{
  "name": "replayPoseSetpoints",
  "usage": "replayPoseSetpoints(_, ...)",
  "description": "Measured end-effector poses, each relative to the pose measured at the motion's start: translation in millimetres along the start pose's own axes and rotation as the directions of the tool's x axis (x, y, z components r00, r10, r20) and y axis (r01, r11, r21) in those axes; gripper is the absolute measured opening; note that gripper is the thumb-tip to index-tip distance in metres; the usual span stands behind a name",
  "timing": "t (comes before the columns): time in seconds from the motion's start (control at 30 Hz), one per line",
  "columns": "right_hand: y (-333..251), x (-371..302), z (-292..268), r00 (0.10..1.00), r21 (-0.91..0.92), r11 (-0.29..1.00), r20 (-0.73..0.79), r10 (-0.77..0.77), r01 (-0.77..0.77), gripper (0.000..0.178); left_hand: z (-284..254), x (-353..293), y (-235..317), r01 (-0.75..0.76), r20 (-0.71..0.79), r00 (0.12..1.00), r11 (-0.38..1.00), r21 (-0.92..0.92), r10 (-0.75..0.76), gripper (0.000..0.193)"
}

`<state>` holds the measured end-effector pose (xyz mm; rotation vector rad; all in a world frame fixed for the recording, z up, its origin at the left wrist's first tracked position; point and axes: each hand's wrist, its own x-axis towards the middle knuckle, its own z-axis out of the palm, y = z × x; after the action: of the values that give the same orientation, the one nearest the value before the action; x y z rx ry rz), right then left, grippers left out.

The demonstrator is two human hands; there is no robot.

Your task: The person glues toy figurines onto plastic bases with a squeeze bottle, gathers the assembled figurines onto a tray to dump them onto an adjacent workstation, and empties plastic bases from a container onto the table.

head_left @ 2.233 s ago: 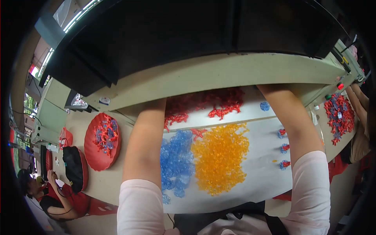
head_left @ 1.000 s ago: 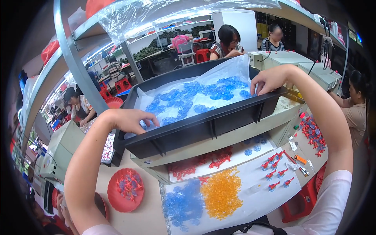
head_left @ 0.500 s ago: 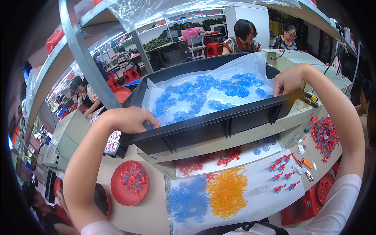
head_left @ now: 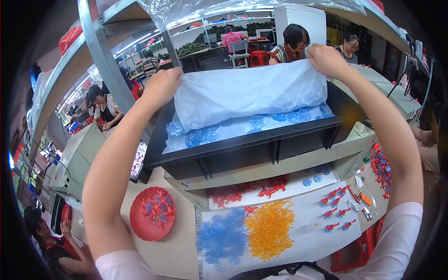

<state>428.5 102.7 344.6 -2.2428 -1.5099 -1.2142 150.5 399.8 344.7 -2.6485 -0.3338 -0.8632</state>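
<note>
Both my hands hold up a white translucent plastic sheet (head_left: 247, 95) by its two upper corners. My left hand (head_left: 164, 85) pinches the left corner, and my right hand (head_left: 327, 60) grips the right one. The sheet stands raised across a black plastic crate (head_left: 242, 151) on a pale cabinet. Under and in front of it, clear blue plastic pieces (head_left: 201, 136) lie on another white layer inside the crate. The sheet hides the rear of the crate.
Below, a white work surface bears piles of blue pieces (head_left: 221, 238) and amber pieces (head_left: 269, 228). A red plate (head_left: 151, 228) of red and purple parts sits left. Small red-and-blue assemblies (head_left: 330, 213), an orange cutter (head_left: 365, 199) and more red parts lie right. Several people work around.
My hands have risen from the crate's near edge, lifting the sheet by its corners. It now covers much of the blue pieces that lay in plain sight.
</note>
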Motion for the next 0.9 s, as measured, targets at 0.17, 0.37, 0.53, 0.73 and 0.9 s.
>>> replayPoseSetpoints(0.17,22,6,52,0.939,0.015,0.999,0.341,-0.043,0.040,0.015,53,34,-6,-0.120,0.566,0.821,0.992,0.038,0.078,0.018)
replayPoseSetpoints(0.37,7,-5,34,0.832,-0.010,0.996,0.551,-0.069,0.089,0.016,63,21,17,-0.037,0.658,0.748,0.996,-0.085,0.084,0.022)
replayPoseSetpoints(0.53,-20,11,-11,0.978,0.253,0.967,0.201,-0.064,0.011,0.025,54,17,14,0.019,0.398,0.917,0.999,0.048,-0.037,0.019)
replayPoseSetpoints(0.73,-31,-37,-56,0.913,0.245,0.948,0.302,-0.274,0.203,0.042,-1,-11,31,-0.125,0.256,0.964,0.969,0.211,0.069,0.012)
replayPoseSetpoints(0.9,-32,-67,-62,0.953,0.242,0.944,0.149,-0.264,0.224,0.021,16,-19,14,-0.207,0.416,0.887,0.978,-0.033,0.201,0.016)
